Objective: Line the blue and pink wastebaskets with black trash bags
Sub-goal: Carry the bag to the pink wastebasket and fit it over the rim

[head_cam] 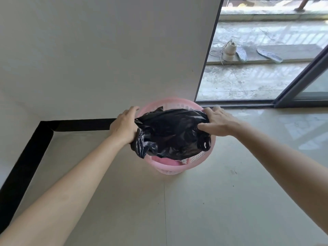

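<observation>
A pink wastebasket point(170, 167) with latticed walls stands on the pale floor near the wall corner. A crumpled black trash bag point(170, 134) is stretched across its mouth and hides most of the inside. My left hand point(125, 125) grips the bag's left edge at the basket's left rim. Gripping the bag's right edge, my right hand point(219, 122) is over the right rim. A strip of the pink bottom shows below the bag. No blue wastebasket is in view.
A white wall with a black skirting strip point(32, 150) runs behind and to the left. A sliding glass door point(301, 86) is at the right, with a shoe point(229, 50) and insoles point(269, 55) outside. Pale tiled floor lies in front.
</observation>
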